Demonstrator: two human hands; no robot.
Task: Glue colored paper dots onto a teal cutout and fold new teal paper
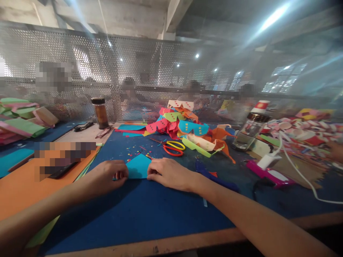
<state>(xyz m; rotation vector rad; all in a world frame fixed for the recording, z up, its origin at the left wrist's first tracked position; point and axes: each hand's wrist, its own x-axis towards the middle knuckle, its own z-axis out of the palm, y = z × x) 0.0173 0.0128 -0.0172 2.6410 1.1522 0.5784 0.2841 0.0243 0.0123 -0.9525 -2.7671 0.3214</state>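
A folded piece of light blue paper (138, 166) lies on the dark blue mat (150, 210) in front of me. My left hand (108, 175) is curled, with its fingertips pinching the paper's left edge. My right hand (167, 173) rests on the mat and presses its fingertips on the paper's right edge, fingers bent together. Both forearms reach in from the bottom of the view.
Scissors with yellow and red handles (173, 147) lie just behind the paper. A heap of coloured folded paper pieces (182, 125) sits further back. An orange sheet (24, 189) lies left, a jar (100, 112) behind, a bottle (252, 126) and pink tool (268, 173) right.
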